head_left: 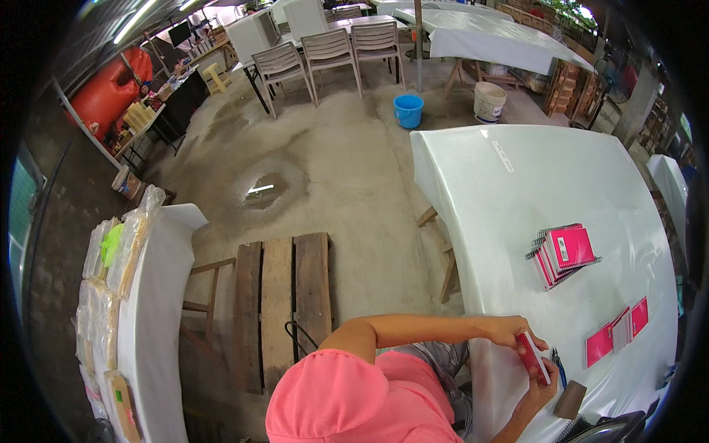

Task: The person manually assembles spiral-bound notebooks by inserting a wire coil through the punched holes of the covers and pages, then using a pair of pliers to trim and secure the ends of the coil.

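Over the near edge of the white-covered table, both of my hands hold a small pink notebook on its edge, its white page block facing right. My left hand grips its upper end, and my right hand closes round the lower end. Just right of the hands lies a pair of dark pliers with blue on the handles. A brown-grey block sits beside my right hand. Farther up the table is a pile of pink wire-bound notebooks. Several pink booklets lie fanned out to the right.
A wooden pallet lies on the floor left of me. Beyond it, a white-covered table bears plastic-wrapped packs. Farther off are a blue bucket, a white pail, chairs and a puddle.
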Demonstrator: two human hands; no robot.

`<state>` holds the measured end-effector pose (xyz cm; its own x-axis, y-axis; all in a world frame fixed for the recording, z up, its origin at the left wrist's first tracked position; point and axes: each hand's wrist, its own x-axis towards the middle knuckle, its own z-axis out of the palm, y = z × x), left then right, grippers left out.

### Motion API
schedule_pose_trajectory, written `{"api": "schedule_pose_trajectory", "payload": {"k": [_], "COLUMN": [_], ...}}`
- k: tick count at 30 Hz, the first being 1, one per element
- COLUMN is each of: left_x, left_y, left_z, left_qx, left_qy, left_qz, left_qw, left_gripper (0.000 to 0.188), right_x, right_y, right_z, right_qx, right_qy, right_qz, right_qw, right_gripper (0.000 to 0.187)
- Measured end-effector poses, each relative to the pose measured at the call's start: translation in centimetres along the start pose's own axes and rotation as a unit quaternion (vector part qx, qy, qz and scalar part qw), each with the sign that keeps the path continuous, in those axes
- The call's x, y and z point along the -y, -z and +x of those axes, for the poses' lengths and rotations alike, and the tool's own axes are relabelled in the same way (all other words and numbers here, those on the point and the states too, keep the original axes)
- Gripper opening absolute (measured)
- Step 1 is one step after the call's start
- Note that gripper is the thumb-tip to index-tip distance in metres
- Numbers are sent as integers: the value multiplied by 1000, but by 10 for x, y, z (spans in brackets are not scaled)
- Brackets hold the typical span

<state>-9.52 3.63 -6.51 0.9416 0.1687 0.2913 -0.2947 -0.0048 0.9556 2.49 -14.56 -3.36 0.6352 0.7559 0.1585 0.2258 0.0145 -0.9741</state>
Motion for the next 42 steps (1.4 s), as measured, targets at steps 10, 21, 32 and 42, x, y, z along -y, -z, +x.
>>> {"api": "schedule_pose_trajectory", "payload": {"k": [10,21,32,42], "left_x": [-16,-42,-51,-84], "left_y": [19,-52,-38,-28], "left_z": [6,40,52,53], "left_qx": [57,-29,121,143], "left_qy": [41,-114,46,112], "left_qz": [19,605,534,588], "left_qw": [997,787,836,788], "left_gripper": [61,79,66,62], "right_x": [-4,-20,-25,-21], "right_y": [-11,-9,142,183], "right_z": [1,-3,44,65], "right_qx": [-35,-36,-70,-184], "right_qy": [-10,-32,-35,-123], "right_qz": [-22,39,-328,-609], "right_qw": [999,998,942,762], "right_gripper": [28,44,25,30]}}
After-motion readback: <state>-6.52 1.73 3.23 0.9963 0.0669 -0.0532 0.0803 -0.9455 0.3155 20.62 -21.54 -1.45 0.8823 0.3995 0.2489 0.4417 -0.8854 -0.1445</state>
